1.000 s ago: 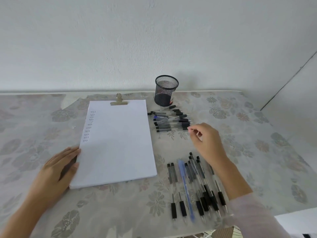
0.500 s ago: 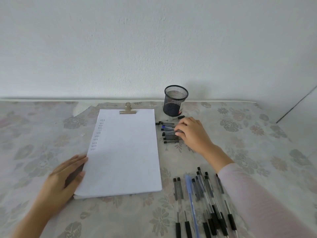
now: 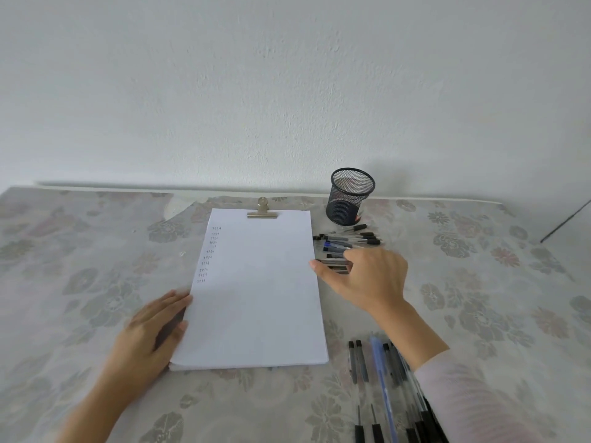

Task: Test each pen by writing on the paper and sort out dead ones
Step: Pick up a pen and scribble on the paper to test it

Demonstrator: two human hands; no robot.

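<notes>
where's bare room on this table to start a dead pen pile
Bare cloth: left of the paper beyond the left hand, and right of the far pens and near pens. Crowded: between paper and mesh cup, under the right hand.

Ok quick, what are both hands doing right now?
Left hand: open, flat on the paper edge.
Right hand: over the pens, cannot tell if holding one.
</notes>
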